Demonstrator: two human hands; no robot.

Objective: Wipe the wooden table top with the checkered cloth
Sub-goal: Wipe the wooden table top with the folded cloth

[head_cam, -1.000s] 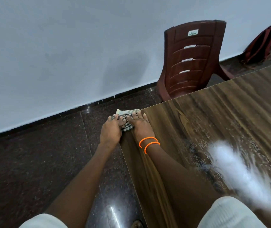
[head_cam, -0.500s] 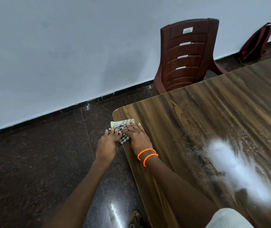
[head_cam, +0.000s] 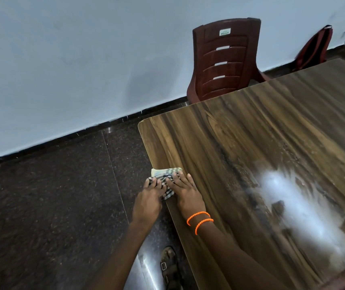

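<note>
Here the folded checkered cloth [head_cam: 167, 172], cream and dark, straddles the left edge of the wooden table top [head_cam: 251, 139], mostly covered. The right hand [head_cam: 186, 194] presses it with flat fingers. The left hand [head_cam: 148, 200] covers its overhang, and I cannot tell its grip.

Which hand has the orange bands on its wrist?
The right hand, pressing the checkered cloth on the table top, wears two orange bands. The left hand beside it has a bare wrist.
</note>
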